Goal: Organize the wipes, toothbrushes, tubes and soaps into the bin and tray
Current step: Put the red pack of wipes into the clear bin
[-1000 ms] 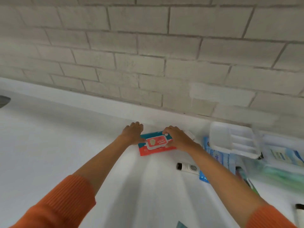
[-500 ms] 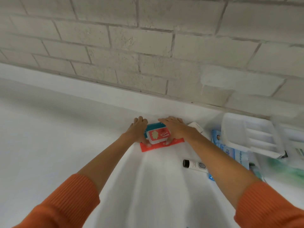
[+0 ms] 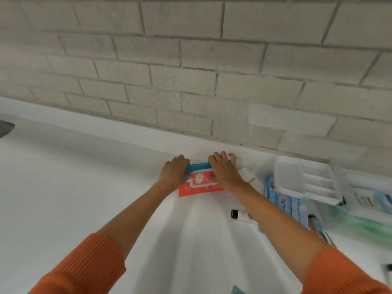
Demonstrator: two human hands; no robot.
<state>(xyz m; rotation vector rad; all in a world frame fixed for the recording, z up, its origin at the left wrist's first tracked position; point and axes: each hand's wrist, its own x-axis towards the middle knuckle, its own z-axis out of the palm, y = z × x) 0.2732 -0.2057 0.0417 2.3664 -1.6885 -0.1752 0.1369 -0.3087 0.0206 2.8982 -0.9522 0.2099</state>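
A red and teal wipes pack [image 3: 198, 183] lies flat on the white counter near the back wall. My left hand [image 3: 174, 172] grips its left end and my right hand [image 3: 224, 172] lies over its right half, so both hold it. A small white soap box [image 3: 247, 174] sits just right of my right hand. A white tube with a black cap [image 3: 242, 215] lies partly under my right forearm. A blue wipes pack [image 3: 285, 203] lies beside a white divided tray [image 3: 305, 179]. Toothbrushes [image 3: 320, 229] lie at the right, blurred.
A clear bin [image 3: 370, 187] at the far right holds a boxed item. The brick wall [image 3: 191, 71] rises right behind the counter's back ledge. A grey object [image 3: 5, 128] shows at the left edge. Another tube's black cap [image 3: 388, 270] peeks in at the lower right.
Both hands stayed on the red wipes pack, which has been pushed a little farther toward the back wall. The view shifted slightly.
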